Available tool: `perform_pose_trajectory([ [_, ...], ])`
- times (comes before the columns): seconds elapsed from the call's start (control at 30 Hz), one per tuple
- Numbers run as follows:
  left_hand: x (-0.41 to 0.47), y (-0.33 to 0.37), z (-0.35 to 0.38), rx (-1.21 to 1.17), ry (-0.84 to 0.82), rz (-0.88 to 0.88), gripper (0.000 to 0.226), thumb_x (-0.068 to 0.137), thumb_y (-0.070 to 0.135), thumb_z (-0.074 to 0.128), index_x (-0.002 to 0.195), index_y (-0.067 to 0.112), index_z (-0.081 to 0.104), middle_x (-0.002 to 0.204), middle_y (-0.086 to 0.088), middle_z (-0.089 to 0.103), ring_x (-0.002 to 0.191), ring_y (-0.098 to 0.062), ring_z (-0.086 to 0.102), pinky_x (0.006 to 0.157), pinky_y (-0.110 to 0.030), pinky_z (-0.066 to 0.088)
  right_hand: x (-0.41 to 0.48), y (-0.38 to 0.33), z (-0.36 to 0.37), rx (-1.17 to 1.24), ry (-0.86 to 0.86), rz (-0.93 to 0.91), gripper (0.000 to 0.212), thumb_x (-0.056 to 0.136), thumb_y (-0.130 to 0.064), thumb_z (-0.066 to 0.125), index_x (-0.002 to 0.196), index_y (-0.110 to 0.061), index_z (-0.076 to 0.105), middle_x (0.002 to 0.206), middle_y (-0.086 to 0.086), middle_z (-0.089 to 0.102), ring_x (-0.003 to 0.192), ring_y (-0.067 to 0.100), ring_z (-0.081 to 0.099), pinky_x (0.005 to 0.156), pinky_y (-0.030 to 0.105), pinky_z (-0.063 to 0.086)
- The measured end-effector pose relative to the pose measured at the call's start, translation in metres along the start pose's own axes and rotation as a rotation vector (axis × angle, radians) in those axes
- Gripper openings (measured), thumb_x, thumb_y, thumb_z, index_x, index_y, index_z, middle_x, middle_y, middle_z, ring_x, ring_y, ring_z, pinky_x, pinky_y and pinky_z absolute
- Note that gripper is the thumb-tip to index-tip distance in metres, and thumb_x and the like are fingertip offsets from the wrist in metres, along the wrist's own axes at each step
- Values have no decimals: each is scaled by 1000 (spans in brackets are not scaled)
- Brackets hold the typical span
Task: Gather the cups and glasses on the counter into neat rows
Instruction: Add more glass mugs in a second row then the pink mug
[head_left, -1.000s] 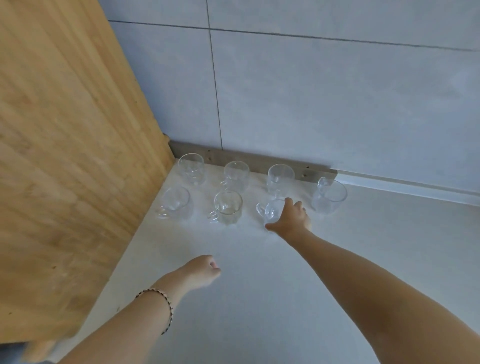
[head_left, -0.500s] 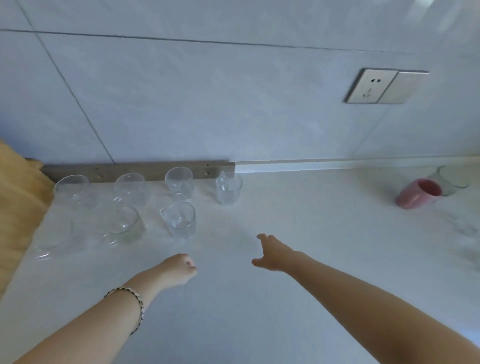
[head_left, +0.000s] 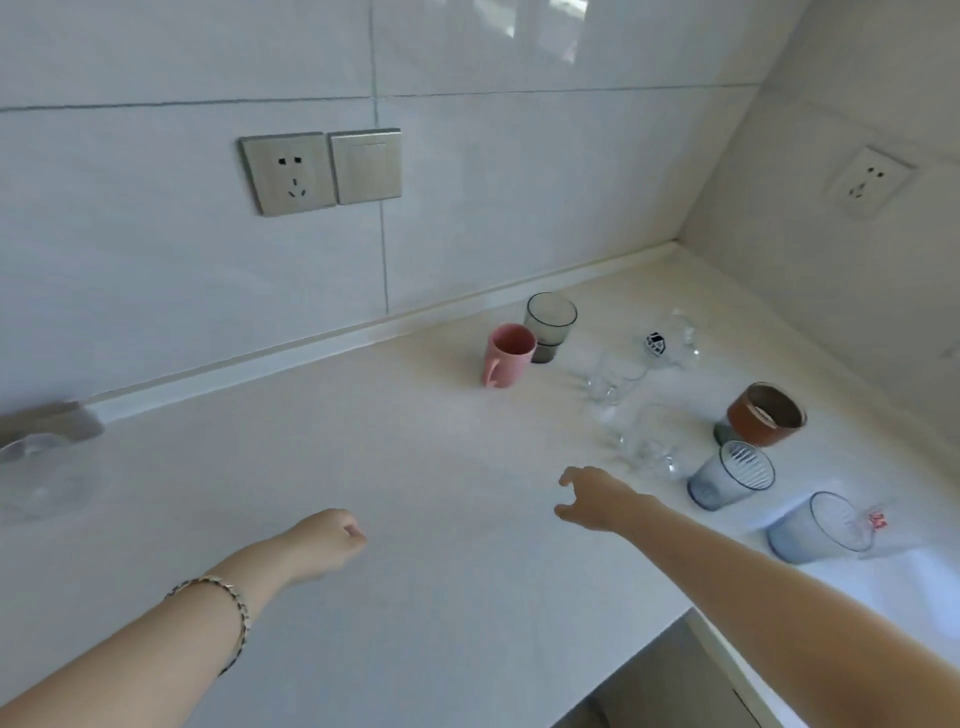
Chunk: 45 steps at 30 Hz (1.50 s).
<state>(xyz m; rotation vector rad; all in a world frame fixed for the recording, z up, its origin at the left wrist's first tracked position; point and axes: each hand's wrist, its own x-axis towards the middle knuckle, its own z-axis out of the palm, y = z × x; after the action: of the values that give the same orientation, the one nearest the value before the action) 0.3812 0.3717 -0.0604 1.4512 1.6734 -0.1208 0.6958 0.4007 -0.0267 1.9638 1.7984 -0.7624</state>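
Loose cups stand at the counter's right end: a pink mug (head_left: 508, 354), a smoky grey glass (head_left: 549, 325), a clear glass (head_left: 613, 382), a clear glass with a black label (head_left: 670, 340), another clear glass (head_left: 647, 441), a brown-banded cup (head_left: 763, 415) and two bluish ribbed tumblers (head_left: 730, 475) (head_left: 818, 527). My right hand (head_left: 597, 499) hovers open, fingers spread, just left of the nearest clear glass and holds nothing. My left hand (head_left: 324, 538) is a loose fist above the bare counter (head_left: 415, 457). One clear cup (head_left: 36, 475) of the gathered rows shows at the far left.
A tiled wall with a socket and switch plate (head_left: 322, 171) runs behind the counter. A side wall with a second socket (head_left: 865, 182) closes off the right end. The counter's front edge drops away at the lower right (head_left: 691, 618).
My view has swung right, from the rows of clear cups to the loose cups. My right hand let go of a clear cup and moved right. My left fist stayed put.
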Motion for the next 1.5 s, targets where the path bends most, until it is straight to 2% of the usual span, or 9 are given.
perform_pose_trajectory([
  [0.27, 37, 101, 45, 73, -91, 26, 10, 91, 18, 44, 84, 20, 52, 86, -1, 56, 83, -17, 54, 73, -20, 39, 42, 122, -70, 30, 315, 63, 57, 88, -33, 57, 139, -17, 39, 142, 11, 37, 133, 29, 34, 107, 40, 35],
  [0.5, 42, 99, 46, 66, -85, -58, 12, 91, 21, 46, 81, 23, 51, 84, 0, 57, 79, -17, 56, 70, -22, 42, 78, 146, -56, 167, 188, 92, 89, 81, -33, 69, 150, -20, 15, 148, 13, 26, 133, 38, 32, 107, 41, 35],
  [0.67, 40, 76, 45, 4, -56, -126, 11, 89, 20, 47, 81, 22, 53, 87, -7, 62, 78, -21, 59, 78, -28, 49, 81, 149, -55, 126, 230, 84, 89, 75, -33, 74, 146, -25, 22, 141, 9, 36, 124, 34, 46, 91, 40, 50],
  [0.77, 33, 59, 46, -27, -48, -159, 12, 88, 21, 48, 78, 26, 53, 94, -11, 67, 79, -20, 61, 87, -33, 51, 73, 138, -55, 56, 226, 69, 86, 71, -36, 76, 143, -29, 29, 138, 6, 40, 121, 32, 49, 89, 38, 50],
  [0.87, 22, 36, 46, -72, -41, -188, 14, 87, 20, 47, 75, 26, 53, 94, -13, 68, 76, -21, 60, 87, -36, 52, 60, 108, -49, -45, 206, -17, 83, 71, -40, 75, 141, -32, 31, 136, 2, 41, 121, 28, 48, 91, 36, 48],
  [1.03, -10, -19, 39, -149, 8, -248, 18, 87, 17, 46, 72, 25, 50, 81, -5, 62, 74, -20, 57, 75, -26, 46, 38, 17, -30, -93, 148, -200, 85, 69, -42, 74, 141, -34, 30, 136, -2, 42, 121, 23, 51, 96, 33, 46],
  [1.23, -67, -124, 14, -237, 68, -335, 21, 87, 17, 45, 69, 25, 49, 73, 0, 58, 71, -18, 56, 73, -23, 42, 3, -135, 15, -156, 96, -417, 84, 70, -41, 73, 142, -35, 30, 136, -2, 42, 121, 22, 51, 96, 31, 44],
  [1.4, -121, -235, -21, -225, 76, -365, 21, 76, 21, 41, 55, 26, 36, 62, -1, 41, 63, -17, 37, 55, -25, 26, -32, -270, 57, -197, 59, -568, 83, 70, -40, 73, 141, -34, 31, 134, -3, 43, 119, 22, 52, 95, 31, 44],
  [1.5, -148, -290, -40, -243, 112, -387, 29, 82, 16, 42, 56, 25, 34, 59, 0, 37, 59, -17, 33, 52, -25, 23, -46, -348, 77, -208, 51, -637, 83, 70, -40, 73, 141, -34, 31, 135, -2, 43, 119, 22, 53, 96, 32, 44],
])
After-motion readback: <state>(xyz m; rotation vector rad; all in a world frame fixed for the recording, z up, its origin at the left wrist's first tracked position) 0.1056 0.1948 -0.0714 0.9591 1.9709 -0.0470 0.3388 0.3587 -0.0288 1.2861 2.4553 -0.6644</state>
